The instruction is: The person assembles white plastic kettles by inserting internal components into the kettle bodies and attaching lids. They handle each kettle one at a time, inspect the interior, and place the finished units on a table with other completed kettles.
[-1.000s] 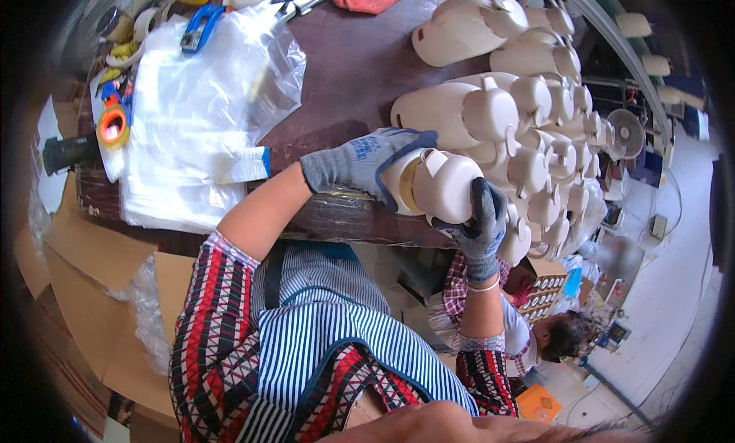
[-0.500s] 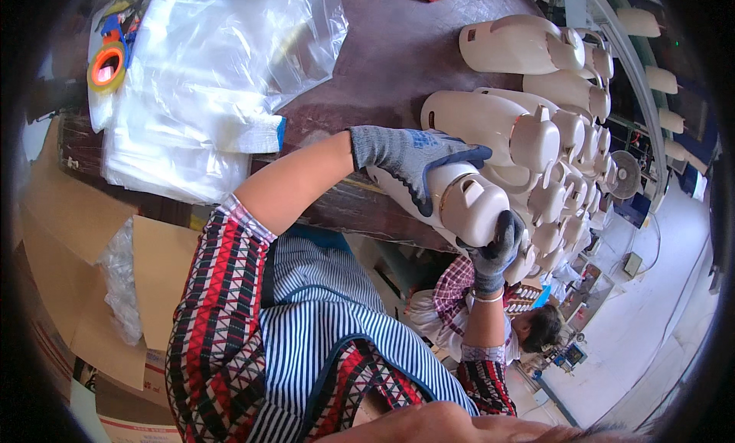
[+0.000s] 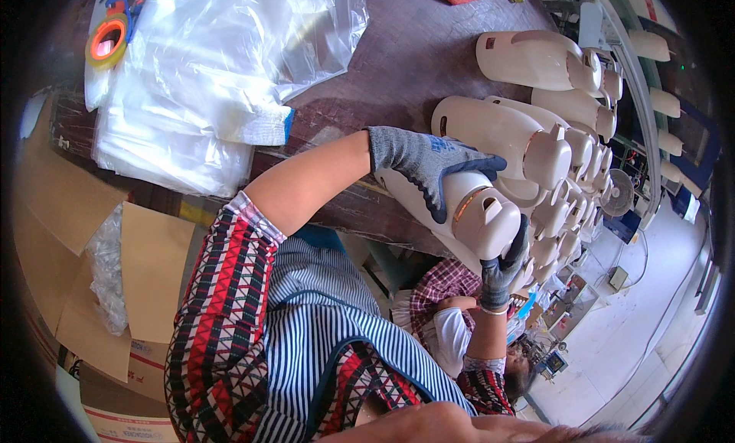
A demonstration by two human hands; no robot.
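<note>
My left hand (image 3: pixel 419 164), in a grey knit glove with dark coated fingers, is wrapped over the body of a cream thermos jug (image 3: pixel 465 184) at the table's near edge. The thumb lies along the near side, and the fingers reach over the far side. My right hand (image 3: pixel 505 265), gloved alike, curls around the outer edge of the jug's spouted lid (image 3: pixel 488 227); part of its fingers is hidden behind it. An orange-brown line shows at the seam between lid and body. Right beside it stands another cream jug (image 3: pixel 490 133).
Several more cream jugs (image 3: pixel 528 59) crowd the table's right side. Clear plastic bags (image 3: pixel 199 76) cover the left, with a roll of tape (image 3: pixel 106 41) beside them. Cardboard boxes (image 3: pixel 157 267) stand below the table's left. A co-worker in a plaid garment (image 3: pixel 444 286) sits beyond my right arm.
The whole view has shifted slightly. My right hand has slid lower around the lid, its fingers now more upright. My left hand keeps its hold. The co-worker's arm has come into sight.
</note>
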